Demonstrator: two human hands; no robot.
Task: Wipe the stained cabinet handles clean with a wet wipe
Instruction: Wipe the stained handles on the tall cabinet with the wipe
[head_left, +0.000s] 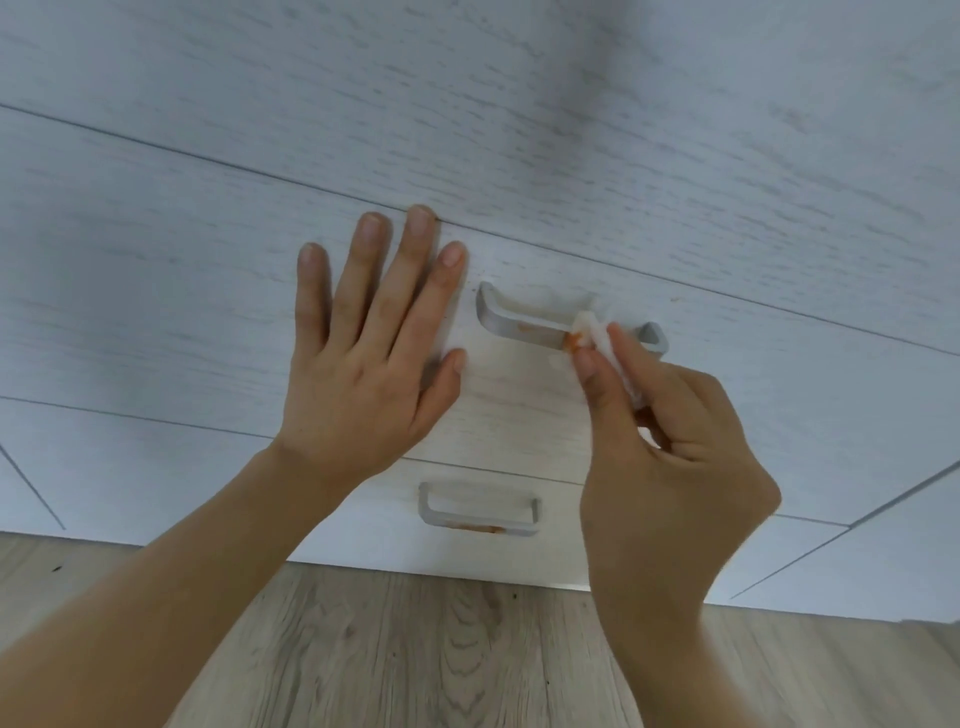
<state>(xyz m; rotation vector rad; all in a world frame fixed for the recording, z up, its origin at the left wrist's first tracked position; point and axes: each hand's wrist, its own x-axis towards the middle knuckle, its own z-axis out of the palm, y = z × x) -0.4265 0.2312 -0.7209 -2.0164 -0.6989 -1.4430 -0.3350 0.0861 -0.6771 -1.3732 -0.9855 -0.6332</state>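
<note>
Wiping upper handle (524, 327) with wet wipe (605, 345)

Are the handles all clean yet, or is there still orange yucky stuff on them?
Not yet. The right hand is rubbing the upper handle with the wet wipe, which has picked up orange; a faint orange smear remains left of the wipe. The left hand rests flat on the drawer front. The lower handle shows an orange stain along its bottom edge, so that one is left.
</note>
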